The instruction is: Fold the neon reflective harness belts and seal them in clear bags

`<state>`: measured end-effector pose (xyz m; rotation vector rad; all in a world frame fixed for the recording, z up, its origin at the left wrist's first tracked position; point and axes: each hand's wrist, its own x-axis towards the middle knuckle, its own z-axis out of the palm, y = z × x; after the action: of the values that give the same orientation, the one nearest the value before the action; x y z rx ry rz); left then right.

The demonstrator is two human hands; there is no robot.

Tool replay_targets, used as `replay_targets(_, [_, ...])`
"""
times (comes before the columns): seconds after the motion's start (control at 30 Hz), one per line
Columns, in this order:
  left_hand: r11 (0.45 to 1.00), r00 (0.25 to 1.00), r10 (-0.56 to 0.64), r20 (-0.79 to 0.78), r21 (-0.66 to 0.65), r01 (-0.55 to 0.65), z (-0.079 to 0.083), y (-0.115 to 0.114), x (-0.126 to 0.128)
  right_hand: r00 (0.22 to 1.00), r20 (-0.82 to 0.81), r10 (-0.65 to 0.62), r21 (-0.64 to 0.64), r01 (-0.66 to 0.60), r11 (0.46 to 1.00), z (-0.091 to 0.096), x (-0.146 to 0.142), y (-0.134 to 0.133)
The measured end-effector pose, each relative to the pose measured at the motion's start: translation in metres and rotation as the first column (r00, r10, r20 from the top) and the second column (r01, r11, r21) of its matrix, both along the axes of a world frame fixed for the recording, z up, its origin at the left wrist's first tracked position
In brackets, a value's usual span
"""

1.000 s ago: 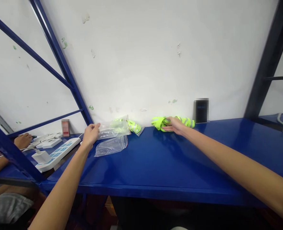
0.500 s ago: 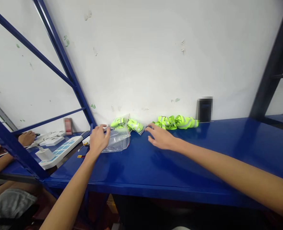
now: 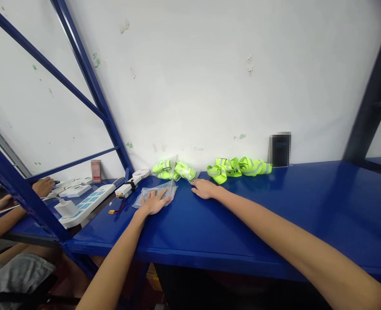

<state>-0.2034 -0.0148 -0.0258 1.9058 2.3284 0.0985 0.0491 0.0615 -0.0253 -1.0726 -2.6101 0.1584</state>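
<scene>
My left hand (image 3: 153, 202) lies palm down with fingers spread on a flat clear zip bag (image 3: 138, 200). Just to its right, my right hand (image 3: 205, 188) rests low over the blue table, fingers stretched left. Its fingertips touch the corner of clear plastic (image 3: 197, 175) around a bundle of fluorescent yellow-green reflective straps (image 3: 185, 171). Whether this plastic and the flat bag are one piece I cannot tell. Behind my right hand lies a second, unwrapped yellow-green reflective bundle (image 3: 229, 167), apart from the hand.
A white handheld fan (image 3: 141, 173) with a strapped-on battery pack (image 3: 124, 190) and wires lies left of the bag. Farther left are a blue upright (image 3: 102, 101), a white power strip (image 3: 95, 200) and another person's hand (image 3: 43, 187). A blurred dark object (image 3: 280, 150) leans on the wall.
My left hand has left the fan and moved right and down, onto the flat zip bag. My right hand has come down to the plastic's corner. The view has shifted slightly.
</scene>
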Motion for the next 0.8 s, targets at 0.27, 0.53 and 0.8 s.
replay_targets(0.27, [0.943,0.99,0.121,-0.073,0.32,-0.092,0.004,0.001,-0.001,0.987,-0.036,0.155,0.03,-0.154,0.988,-0.006,0.046,-0.029])
replay_targets(0.53, [0.545,0.89,-0.455,0.028,0.799,0.254,0.046,-0.001,0.04,0.961,-0.253,0.111,-0.004,-0.115,0.993,-0.006,0.136,-0.072])
replay_targets(0.8, [0.266,0.528,-0.845,-0.086,0.788,0.555,0.071,0.018,0.162,0.82,-0.522,-0.236,-0.377,0.026,0.926,-0.006,0.093,-0.022])
